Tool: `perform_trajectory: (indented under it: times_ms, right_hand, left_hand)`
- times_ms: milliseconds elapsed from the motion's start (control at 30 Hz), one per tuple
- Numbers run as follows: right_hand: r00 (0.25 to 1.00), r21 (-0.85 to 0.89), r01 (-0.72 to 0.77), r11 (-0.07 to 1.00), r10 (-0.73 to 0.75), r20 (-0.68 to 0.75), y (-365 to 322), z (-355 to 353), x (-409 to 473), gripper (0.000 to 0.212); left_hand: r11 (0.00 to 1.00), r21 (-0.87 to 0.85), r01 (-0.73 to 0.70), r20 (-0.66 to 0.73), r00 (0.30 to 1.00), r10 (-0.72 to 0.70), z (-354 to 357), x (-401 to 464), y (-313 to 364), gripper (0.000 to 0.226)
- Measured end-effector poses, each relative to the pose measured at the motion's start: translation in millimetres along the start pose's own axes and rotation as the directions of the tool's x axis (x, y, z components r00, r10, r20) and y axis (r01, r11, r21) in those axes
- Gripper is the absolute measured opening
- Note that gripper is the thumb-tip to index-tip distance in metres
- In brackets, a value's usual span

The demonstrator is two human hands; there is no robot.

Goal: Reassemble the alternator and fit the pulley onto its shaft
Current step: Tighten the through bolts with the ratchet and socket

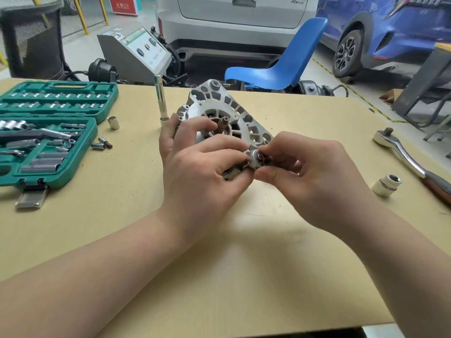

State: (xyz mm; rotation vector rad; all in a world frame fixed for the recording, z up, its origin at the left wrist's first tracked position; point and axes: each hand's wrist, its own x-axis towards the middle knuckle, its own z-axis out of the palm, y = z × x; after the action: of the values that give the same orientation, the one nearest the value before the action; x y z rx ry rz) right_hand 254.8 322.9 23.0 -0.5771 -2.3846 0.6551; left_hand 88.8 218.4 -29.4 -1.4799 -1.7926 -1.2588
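A: Both hands were on the alternator there, middle of the worktop, tipped up on its edge with the ribbed face turned toward the camera.

B: Which way did the shaft point?

A: Toward the person and a little upward, poking out of the hub. The housing's long line ran from the mounting ear at the far top down to the lug nearest the hands, slanting from far-left to near-right.

B: And the left hand?

A: Its grip was wrapped round the near edge of the housing, thumb and forefinger curled over the face beside the hub, steadying it.

B: The right hand?

A: Fingertips pressed together on a small bolt at that lower lug, pinching it right at the housing's edge. I could not tell whether the bolt was seated.

B: Any pulley in view?

A: I could not pick one out.

B: What else lay around?

A: A green socket case lay open at the left with loose sockets beside it. A long socket stood upright just behind the left hand. At the right, a ratchet lay with its head toward the far side, and a short socket sat near its handle. A blue chair stood beyond the worktop.
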Motion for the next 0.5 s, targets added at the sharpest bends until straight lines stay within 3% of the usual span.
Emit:
perform_trajectory:
  times_ms: [167, 300, 500]
  right_hand:
    - [0.998, -0.054, 0.034, 0.998, -0.031, 0.063, -3, -8, 6, 0.016]
    - [0.992, -0.073, -0.127, 0.989, 0.127, -0.011, -9, 0, 3, 0.025]
    - [0.957, 0.125, -0.289, 0.949, 0.291, 0.007, -18, 8, 0, 0.028]
  left_hand:
    - [1.000, -0.017, -0.001, 0.000, 1.000, 0.001, 0, -1, 0, 0.015]
    - [1.000, -0.024, -0.014, -0.002, 1.000, 0.014, 1, -1, -1, 0.014]
    - [1.000, -0.015, -0.025, 0.002, 1.000, 0.025, 2, -2, -4, 0.016]
